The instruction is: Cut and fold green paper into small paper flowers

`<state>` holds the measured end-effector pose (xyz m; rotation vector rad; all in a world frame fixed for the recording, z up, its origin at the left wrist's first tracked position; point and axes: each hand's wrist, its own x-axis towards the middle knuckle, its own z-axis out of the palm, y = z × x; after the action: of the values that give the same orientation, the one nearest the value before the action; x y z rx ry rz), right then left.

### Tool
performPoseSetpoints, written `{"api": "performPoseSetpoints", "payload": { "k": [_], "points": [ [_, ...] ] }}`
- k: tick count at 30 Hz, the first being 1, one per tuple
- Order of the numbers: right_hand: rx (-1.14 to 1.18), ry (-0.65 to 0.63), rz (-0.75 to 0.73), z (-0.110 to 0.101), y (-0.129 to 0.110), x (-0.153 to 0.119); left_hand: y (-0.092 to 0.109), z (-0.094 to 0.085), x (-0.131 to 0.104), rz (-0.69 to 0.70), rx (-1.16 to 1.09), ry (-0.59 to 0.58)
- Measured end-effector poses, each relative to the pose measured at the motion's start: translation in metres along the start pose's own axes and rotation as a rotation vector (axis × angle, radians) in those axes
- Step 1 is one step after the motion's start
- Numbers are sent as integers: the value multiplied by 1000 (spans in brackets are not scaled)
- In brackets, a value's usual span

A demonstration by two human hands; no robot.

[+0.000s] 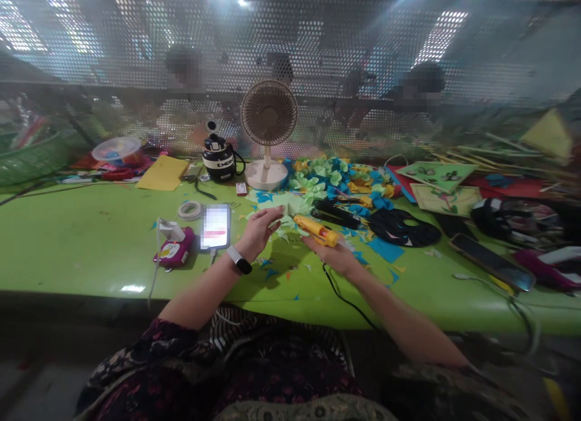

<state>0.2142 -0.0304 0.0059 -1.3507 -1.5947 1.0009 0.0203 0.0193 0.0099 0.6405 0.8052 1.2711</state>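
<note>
My right hand (329, 251) is wrapped round a yellow glue gun (315, 228), whose nozzle points left and whose black cord trails off the table edge. My left hand (259, 230) pinches a small light green paper piece (287, 209) just in front of the nozzle. Behind my hands lies a pile of green, blue and yellow paper flowers (329, 176). A black stapler (336, 214) rests right behind the glue gun. Paper scraps (271, 272) are scattered below and around both hands.
A fan (269, 114) and a black jar (218, 161) stand at the back. Left are a lit phone (215, 227), a tape roll (189, 210) and a purple power block (175, 251). Right are a black disc (403, 227), a dark phone (492, 262) and cards (445, 198).
</note>
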Motion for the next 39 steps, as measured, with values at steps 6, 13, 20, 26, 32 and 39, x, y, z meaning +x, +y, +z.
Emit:
{"api": "performPoseSetpoints", "payload": {
  "k": [6,13,20,26,32,39],
  "points": [
    [-385,4,-219,-25,-15,-13,0,-1,2,10,-33,35],
    [-840,233,-131,-117,10,-11,-1,-3,4,15,-31,44],
    [-1059,423,326,-192,58,-4,0,-1,3,-1,-12,66],
    [-1037,321,351,-212,78,-5,-1,-2,5,1,-21,67],
    [-1102,309,303,-199,72,-6,-1,-4,6,25,2,55],
    [-958,106,-127,-120,29,6,0,-5,7,79,18,78]
  ]
}}
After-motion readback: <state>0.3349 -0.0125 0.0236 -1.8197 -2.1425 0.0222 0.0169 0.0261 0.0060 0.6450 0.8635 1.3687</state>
